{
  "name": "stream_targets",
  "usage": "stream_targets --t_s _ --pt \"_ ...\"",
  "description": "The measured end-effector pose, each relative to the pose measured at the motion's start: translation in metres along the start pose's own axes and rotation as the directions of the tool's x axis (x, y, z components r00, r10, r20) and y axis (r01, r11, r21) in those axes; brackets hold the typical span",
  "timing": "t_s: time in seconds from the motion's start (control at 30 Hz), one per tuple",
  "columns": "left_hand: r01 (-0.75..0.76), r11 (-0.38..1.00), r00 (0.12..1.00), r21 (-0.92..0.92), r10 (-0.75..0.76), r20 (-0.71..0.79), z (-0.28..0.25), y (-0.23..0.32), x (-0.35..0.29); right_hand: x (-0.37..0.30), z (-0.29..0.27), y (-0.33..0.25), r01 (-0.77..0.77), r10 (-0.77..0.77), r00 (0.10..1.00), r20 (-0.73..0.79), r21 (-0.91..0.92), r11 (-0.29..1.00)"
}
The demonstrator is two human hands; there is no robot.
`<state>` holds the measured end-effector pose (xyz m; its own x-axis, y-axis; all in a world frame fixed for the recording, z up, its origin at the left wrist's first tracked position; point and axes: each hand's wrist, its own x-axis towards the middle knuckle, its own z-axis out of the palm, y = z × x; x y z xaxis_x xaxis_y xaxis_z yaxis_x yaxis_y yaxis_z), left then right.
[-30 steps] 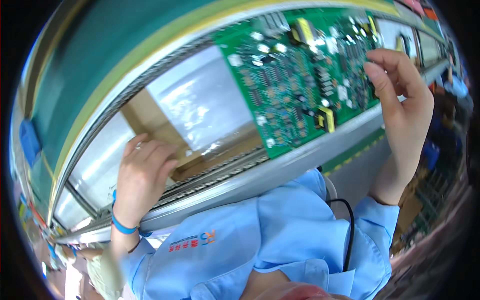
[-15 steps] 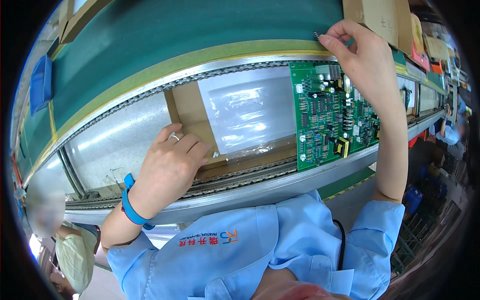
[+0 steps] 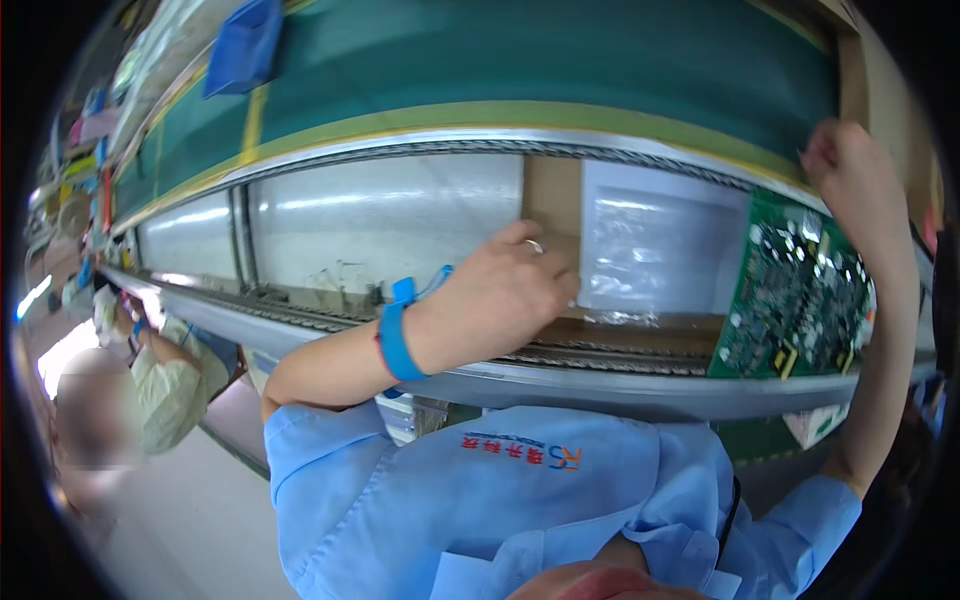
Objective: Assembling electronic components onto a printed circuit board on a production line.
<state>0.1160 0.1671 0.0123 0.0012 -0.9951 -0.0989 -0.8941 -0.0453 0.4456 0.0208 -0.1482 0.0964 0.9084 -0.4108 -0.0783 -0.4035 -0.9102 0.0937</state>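
Observation:
My left hand [image 3: 510,285], with a ring and a blue wrist strap [image 3: 398,340], hangs over the left part of a cardboard box [image 3: 553,205] set between the conveyor rails. Its fingers are curled together; whether they hold anything is hidden. Beside those fingertips shows a tiny whitish bit [image 3: 573,303]. Off to the far right, my right hand [image 3: 850,170] is closed in a pinch above the rail's far edge. A small chip with a row of pins shows in its fingertips in the earlier picture; now it is blurred. Under that forearm lies a green circuit board [image 3: 790,290], packed with parts.
Clear plastic bags over a white sheet [image 3: 650,250] lie in the box. Chain rails [image 3: 620,358] run along both sides. Beyond them is a green work surface [image 3: 550,60] with a blue bin [image 3: 243,50] and a carton [image 3: 890,90]. Another person [image 3: 175,390] sits at left.
The whole view has swung left, so the box, board and both hands appear farther right. My right hand has shifted slightly off the board's far edge, still pinched. My left hand stays curled over the box.

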Motion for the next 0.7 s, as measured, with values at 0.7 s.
stream_targets --t_s 0.7 --pt "0.062 0.99 0.998 -0.126 -0.059 0.03 -0.012 0.006 0.013 -0.179 0.006 -0.05 -0.498 0.454 0.864 0.219 0.512 0.7"
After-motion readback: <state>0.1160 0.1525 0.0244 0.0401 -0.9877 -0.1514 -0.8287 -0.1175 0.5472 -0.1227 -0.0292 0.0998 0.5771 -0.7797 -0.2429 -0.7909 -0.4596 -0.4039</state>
